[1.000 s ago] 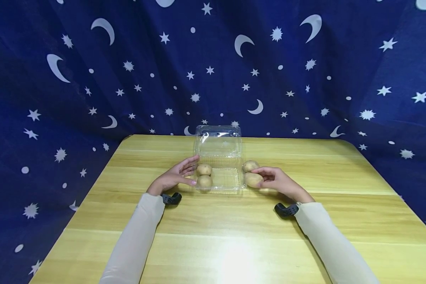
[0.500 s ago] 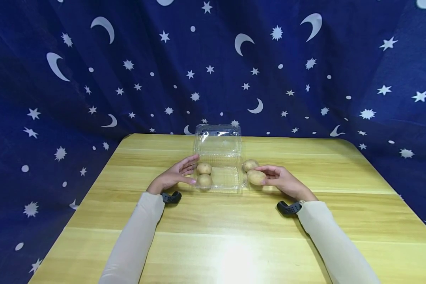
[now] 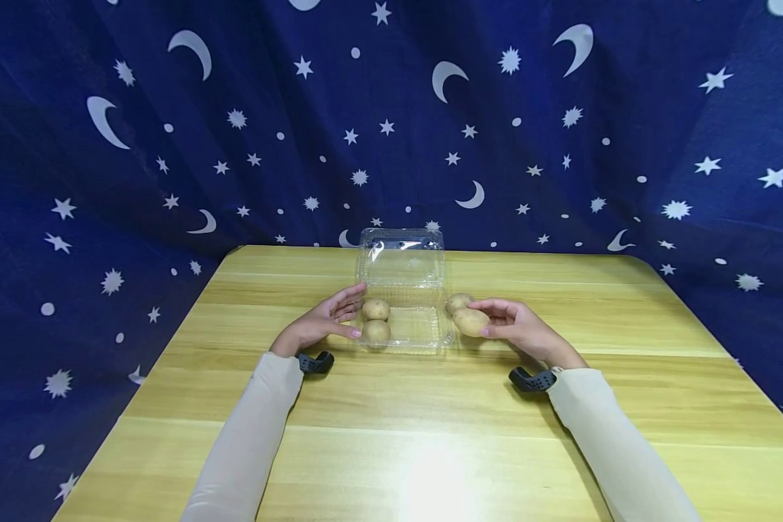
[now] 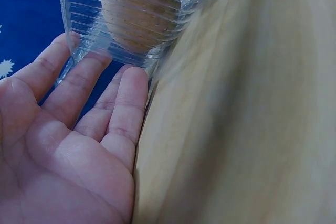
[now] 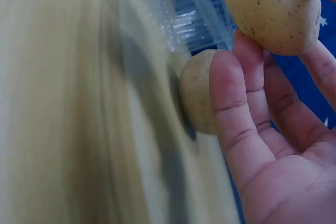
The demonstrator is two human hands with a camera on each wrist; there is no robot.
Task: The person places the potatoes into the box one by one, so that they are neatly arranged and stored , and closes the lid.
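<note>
1. One potato (image 3: 470, 324) was pinched between thumb and fingers by the right hand (image 3: 525, 332) – held just above the table (image 3: 391, 406), right beside the clear plastic box (image 3: 420, 328).
2. A second spud (image 3: 457, 300) was seen on the table just behind it, also right of the box.
3. Two more potatoes (image 3: 375, 333) were lined up front to back inside, at the left end.
4. The box's left wall was touched by the left hand (image 3: 320, 324) – fingers pretty straight, slightly spread.
5. The lid (image 3: 401, 259) was tipped up at the back.
</note>
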